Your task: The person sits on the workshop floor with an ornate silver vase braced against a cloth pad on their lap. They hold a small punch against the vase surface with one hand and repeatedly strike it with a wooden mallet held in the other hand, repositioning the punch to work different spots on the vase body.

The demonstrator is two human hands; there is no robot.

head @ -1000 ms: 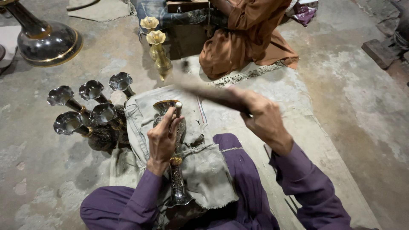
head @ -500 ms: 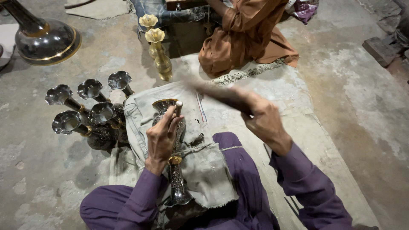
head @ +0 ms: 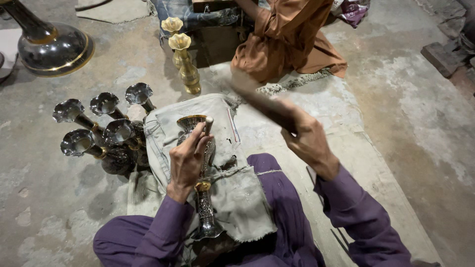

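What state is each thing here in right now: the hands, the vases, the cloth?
Left hand: pressing a small rod against the silver vase.
Right hand: raised, gripping a wooden stick, blurred.
Silver vase: lying on the lap.
Grey cloth: spread under the vase, frayed.
Dark vases: clustered on the floor.
Brass vases: standing upright.

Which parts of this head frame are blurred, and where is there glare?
Head view: the stick in the right hand is motion-smeared; the left hand and vase stay sharp; glare spots sit on the dark flared vases and big metal base.
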